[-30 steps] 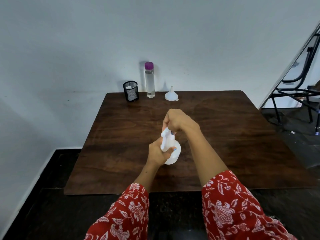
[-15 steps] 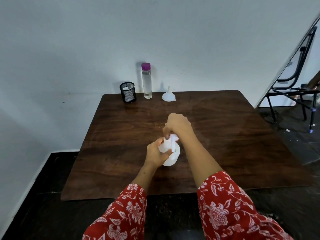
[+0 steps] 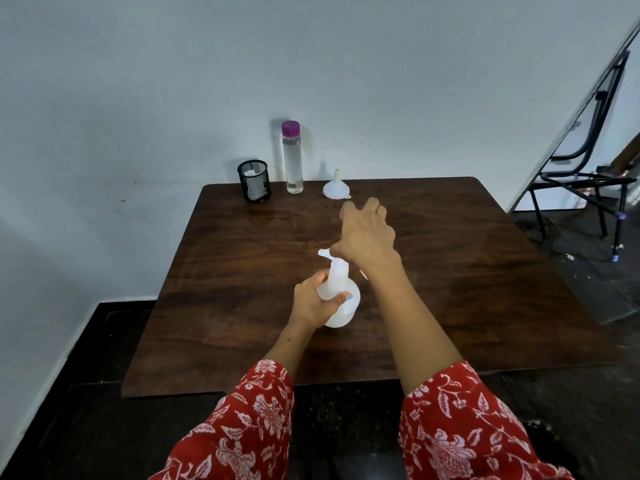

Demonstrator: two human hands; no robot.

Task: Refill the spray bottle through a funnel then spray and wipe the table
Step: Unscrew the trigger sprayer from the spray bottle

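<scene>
R hand (image 3: 367, 230) left spray bottle (image 3: 341, 296), fingers loose near funnel (image 3: 336, 189); L hand (image 3: 313, 299) grips bottle.

Dark wood table (image 3: 450, 271), visible grain, a soft sheen across the top. The spray bottle (image 3: 341, 303) looks like milky translucent plastic, smooth. White plastic funnel (image 3: 336, 188), matt. Tall clear bottle (image 3: 292, 161), glossy, with a purple plastic cap. Black wire-mesh metal cup (image 3: 254, 180). Red floral cloth sleeves (image 3: 467, 427). Matt painted wall (image 3: 173, 81).
</scene>
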